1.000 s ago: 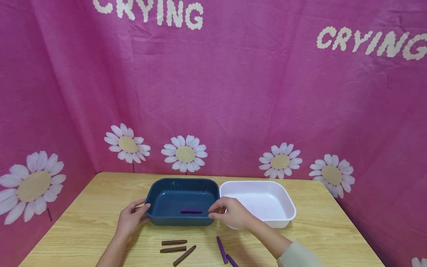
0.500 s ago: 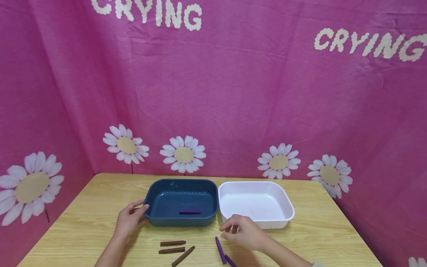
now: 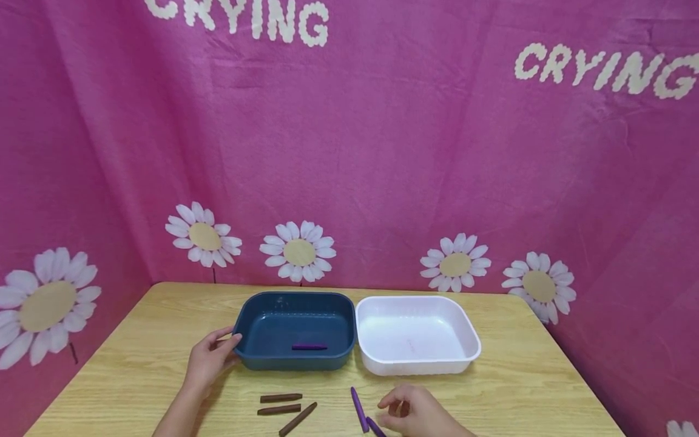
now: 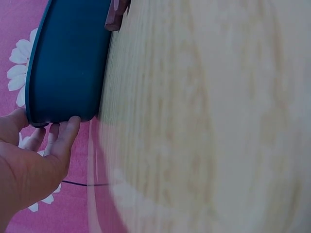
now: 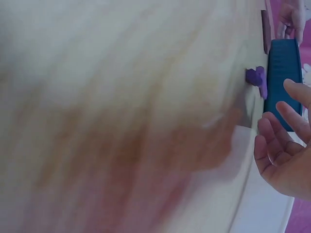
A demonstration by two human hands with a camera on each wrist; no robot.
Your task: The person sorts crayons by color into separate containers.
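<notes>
A dark blue plastic tray (image 3: 297, 363) stands on the table, with one purple crayon (image 3: 309, 347) lying inside. My left hand (image 3: 207, 363) holds its left end, thumb at the rim and fingers against the outer wall, as the left wrist view shows (image 4: 41, 167). My right hand (image 3: 417, 413) hovers at the front, holding nothing, its fingers loosely bent. Just left of its fingertips lie two purple crayons, one longer in view (image 3: 359, 409) and one partly cut off by the frame edge (image 3: 375, 426).
Three brown crayons, one of them slanted (image 3: 297, 419), lie in front of the blue tray. A white tray (image 3: 420, 368) stands right beside the blue one. Behind the wooden table (image 3: 519, 370) hangs a pink cloth (image 3: 382, 182) with daisies.
My right hand has moved from the blue tray's right front corner toward me, down beside the purple crayons on the table. My left hand has stayed at the blue tray.
</notes>
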